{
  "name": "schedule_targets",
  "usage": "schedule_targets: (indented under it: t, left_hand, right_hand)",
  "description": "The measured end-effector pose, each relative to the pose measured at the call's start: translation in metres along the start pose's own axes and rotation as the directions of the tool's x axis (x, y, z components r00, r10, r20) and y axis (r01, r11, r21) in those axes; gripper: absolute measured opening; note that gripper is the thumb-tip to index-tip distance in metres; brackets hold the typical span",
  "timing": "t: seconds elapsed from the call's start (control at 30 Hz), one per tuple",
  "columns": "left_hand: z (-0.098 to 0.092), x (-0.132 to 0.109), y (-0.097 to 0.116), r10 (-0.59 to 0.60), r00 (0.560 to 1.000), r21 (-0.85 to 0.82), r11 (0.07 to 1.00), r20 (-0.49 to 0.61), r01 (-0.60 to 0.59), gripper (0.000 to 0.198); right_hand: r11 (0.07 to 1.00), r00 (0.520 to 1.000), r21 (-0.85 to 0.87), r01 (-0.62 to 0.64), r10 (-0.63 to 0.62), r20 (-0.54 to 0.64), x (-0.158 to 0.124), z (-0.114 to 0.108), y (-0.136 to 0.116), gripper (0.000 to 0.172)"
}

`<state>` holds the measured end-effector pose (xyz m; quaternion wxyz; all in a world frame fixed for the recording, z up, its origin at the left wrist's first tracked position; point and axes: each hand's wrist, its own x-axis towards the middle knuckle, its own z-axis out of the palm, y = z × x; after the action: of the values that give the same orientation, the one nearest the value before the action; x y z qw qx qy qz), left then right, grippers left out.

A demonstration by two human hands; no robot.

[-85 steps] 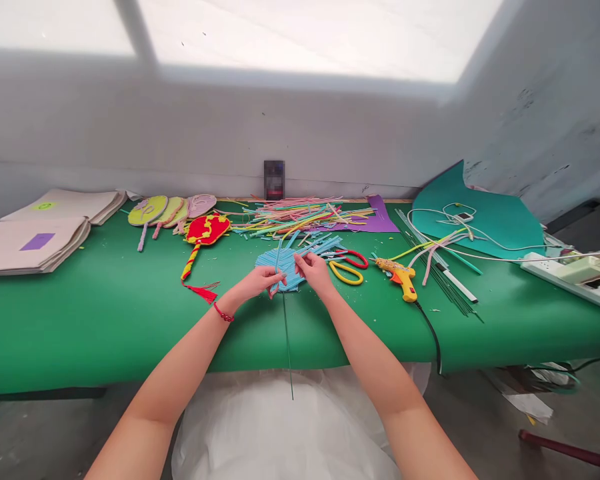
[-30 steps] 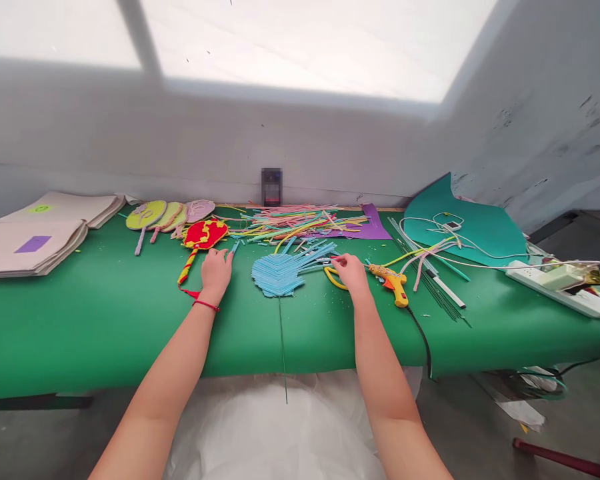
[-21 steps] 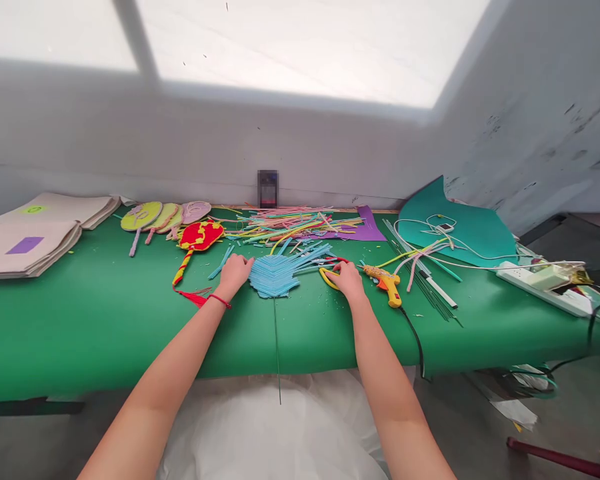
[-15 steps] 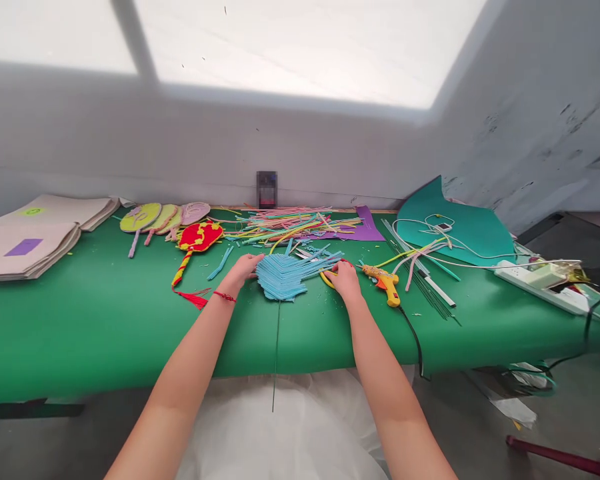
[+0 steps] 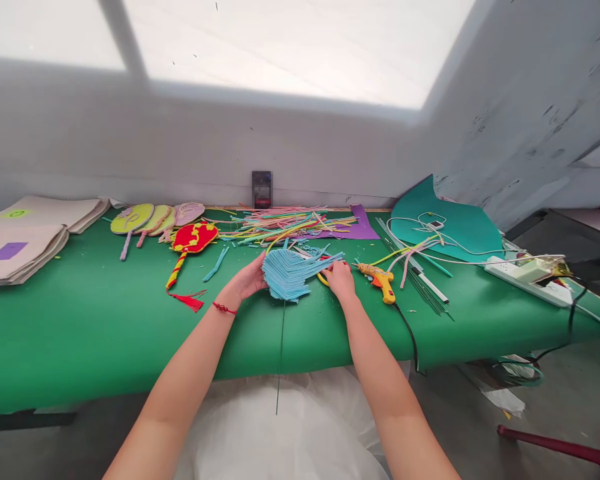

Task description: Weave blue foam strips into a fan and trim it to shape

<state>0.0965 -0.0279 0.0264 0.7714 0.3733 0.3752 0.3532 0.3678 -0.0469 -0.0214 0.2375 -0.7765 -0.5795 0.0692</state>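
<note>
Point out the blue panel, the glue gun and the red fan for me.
Blue panel (image 5: 286, 273): head view, middle of its striped face.
Glue gun (image 5: 384, 278): head view, yellow body above the grip.
Red fan (image 5: 193, 239): head view, middle of its red head.

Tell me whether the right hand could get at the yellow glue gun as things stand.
Probably yes: the glue gun lies beside the right hand, with nothing bulky between them, though that hand seems to hold the scissors.
</note>
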Motion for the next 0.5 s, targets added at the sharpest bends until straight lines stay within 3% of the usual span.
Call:
schedule_targets:
  t: [0.07, 0.23, 0.4, 0.5]
  left_hand:
    - [0.005, -0.001, -0.006, -0.013, 1.000, 0.047, 0.999, 0.015, 0.012, 0.034]
    - [0.009, 0.004, -0.015, 0.055, 0.978, 0.073, 0.996, -0.199, -0.041, 0.032]
    - [0.000, -0.005, 0.008, 0.329, 0.937, -0.024, 0.942, -0.117, -0.334, 0.038]
    - [-0.006, -0.014, 0.023, 0.437, 0.890, -0.058, 0.893, -0.131, -0.447, 0.042]
  right_hand:
    - [1.000, 1.000, 0.001, 0.001, -0.001, 0.004, 0.000, 0.001, -0.001, 0.017]
    - [0.999, 1.000, 0.035, -0.002, 0.003, -0.012, 0.000, 0.002, -0.002, 0.017]
    - [0.981, 0.996, 0.191, -0.022, 0.037, -0.077, 0.000, 0.001, -0.002, 0.023]
    - [0.895, 0.991, 0.442, -0.063, 0.110, -0.080, -0.001, -0.003, -0.004, 0.029]
